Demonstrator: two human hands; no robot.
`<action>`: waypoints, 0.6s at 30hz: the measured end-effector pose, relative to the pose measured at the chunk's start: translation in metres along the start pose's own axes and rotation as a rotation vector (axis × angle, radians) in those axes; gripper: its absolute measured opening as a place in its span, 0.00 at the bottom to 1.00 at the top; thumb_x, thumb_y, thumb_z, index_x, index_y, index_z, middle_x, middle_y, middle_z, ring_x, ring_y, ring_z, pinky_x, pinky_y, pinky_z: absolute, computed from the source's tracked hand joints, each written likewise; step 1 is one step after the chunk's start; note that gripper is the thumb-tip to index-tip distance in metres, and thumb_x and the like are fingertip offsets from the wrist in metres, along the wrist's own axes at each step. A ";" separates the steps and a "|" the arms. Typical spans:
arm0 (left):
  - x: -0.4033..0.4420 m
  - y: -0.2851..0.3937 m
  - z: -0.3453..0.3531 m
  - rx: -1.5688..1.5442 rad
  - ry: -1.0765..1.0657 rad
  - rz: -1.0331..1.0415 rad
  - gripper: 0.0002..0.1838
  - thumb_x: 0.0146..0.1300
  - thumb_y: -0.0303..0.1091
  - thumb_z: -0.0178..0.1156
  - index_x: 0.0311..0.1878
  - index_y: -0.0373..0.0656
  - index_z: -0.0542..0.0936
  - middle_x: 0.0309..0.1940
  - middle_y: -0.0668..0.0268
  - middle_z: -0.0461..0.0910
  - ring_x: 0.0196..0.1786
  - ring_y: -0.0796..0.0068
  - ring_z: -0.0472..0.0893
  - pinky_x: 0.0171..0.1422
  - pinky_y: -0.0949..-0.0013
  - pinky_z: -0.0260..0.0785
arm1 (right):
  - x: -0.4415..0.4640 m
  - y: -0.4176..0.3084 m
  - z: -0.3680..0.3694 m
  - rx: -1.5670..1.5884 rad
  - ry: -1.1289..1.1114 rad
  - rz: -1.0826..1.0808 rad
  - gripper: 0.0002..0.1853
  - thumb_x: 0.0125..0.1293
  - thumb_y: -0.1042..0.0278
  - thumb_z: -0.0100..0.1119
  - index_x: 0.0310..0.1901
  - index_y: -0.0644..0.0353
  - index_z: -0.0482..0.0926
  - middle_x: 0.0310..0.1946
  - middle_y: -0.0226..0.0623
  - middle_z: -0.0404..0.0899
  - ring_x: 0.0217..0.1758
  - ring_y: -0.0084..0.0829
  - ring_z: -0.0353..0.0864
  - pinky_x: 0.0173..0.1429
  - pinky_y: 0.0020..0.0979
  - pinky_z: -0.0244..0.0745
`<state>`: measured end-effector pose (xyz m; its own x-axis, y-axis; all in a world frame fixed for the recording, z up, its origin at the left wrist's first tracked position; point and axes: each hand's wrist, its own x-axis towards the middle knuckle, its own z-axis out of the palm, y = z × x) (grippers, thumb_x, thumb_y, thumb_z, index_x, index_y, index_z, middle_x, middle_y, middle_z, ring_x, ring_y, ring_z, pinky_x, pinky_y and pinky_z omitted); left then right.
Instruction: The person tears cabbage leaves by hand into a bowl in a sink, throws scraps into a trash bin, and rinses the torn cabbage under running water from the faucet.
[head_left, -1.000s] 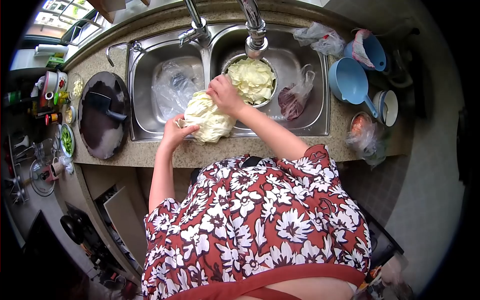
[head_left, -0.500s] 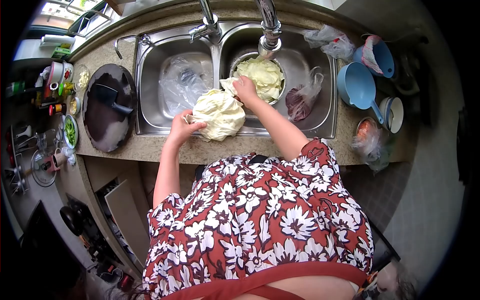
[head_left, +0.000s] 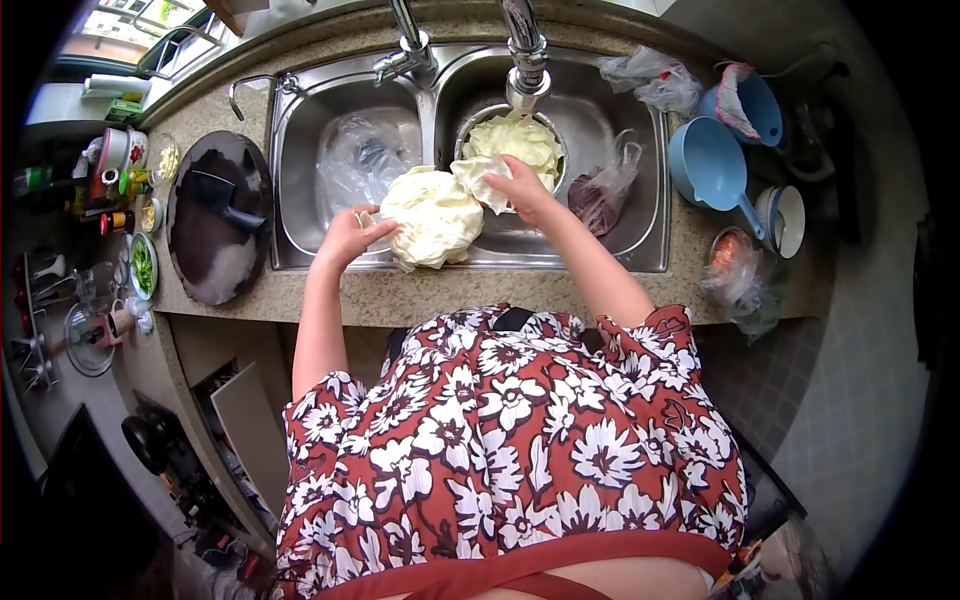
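Note:
A pale cabbage (head_left: 432,222) is held over the sink's front edge, below the divider between the two basins. My left hand (head_left: 355,236) grips its left side, thumb on the outer leaves. My right hand (head_left: 522,190) is closed on a cabbage leaf (head_left: 484,180) at the upper right of the head; whether the leaf is fully detached I cannot tell. Just beyond that hand, a metal bowl (head_left: 564,150) in the right basin holds a pile of torn cabbage leaves (head_left: 518,142).
A clear plastic bag (head_left: 355,165) lies in the left basin, a bagged dark red item (head_left: 597,200) in the right. Faucets (head_left: 527,75) hang above. A round board with a cleaver (head_left: 225,200) stands left; a blue ladle-like scoop (head_left: 708,165) and bowls (head_left: 785,222) stand right.
My right hand has moved right and slightly down, away from the bowl's left edge, with the leaf pulled outward. The cabbage and my left hand have shifted slightly left and up.

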<state>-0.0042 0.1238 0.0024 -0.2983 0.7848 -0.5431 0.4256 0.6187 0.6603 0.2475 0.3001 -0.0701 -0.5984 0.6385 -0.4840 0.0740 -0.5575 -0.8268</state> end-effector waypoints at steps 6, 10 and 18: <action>0.008 0.035 -0.007 0.064 0.416 0.098 0.20 0.52 0.42 0.69 0.46 0.43 0.83 0.30 0.55 0.83 0.34 0.65 0.83 0.42 0.66 0.72 | -0.012 -0.008 0.006 -0.084 -0.003 -0.091 0.20 0.57 0.73 0.63 0.51 0.62 0.71 0.43 0.34 0.76 0.46 0.25 0.75 0.48 0.26 0.72; 0.018 0.060 0.006 0.015 0.469 0.324 0.13 0.54 0.38 0.66 0.41 0.45 0.84 0.27 0.57 0.83 0.29 0.68 0.82 0.38 0.68 0.72 | -0.019 -0.021 0.008 -0.177 0.022 -0.085 0.21 0.52 0.77 0.64 0.49 0.61 0.71 0.41 0.33 0.76 0.45 0.24 0.75 0.45 0.27 0.73; 0.027 0.135 0.031 0.254 0.006 0.314 0.26 0.46 0.52 0.71 0.44 0.45 0.83 0.31 0.57 0.83 0.32 0.61 0.82 0.41 0.64 0.73 | -0.045 -0.067 0.010 -0.649 -0.155 -0.270 0.22 0.49 0.73 0.66 0.46 0.62 0.71 0.39 0.35 0.77 0.43 0.25 0.75 0.48 0.28 0.71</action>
<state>0.0718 0.2274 0.0615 -0.1245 0.9352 -0.3316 0.6943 0.3209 0.6442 0.2612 0.3038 0.0099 -0.7656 0.5999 -0.2325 0.3378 0.0673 -0.9388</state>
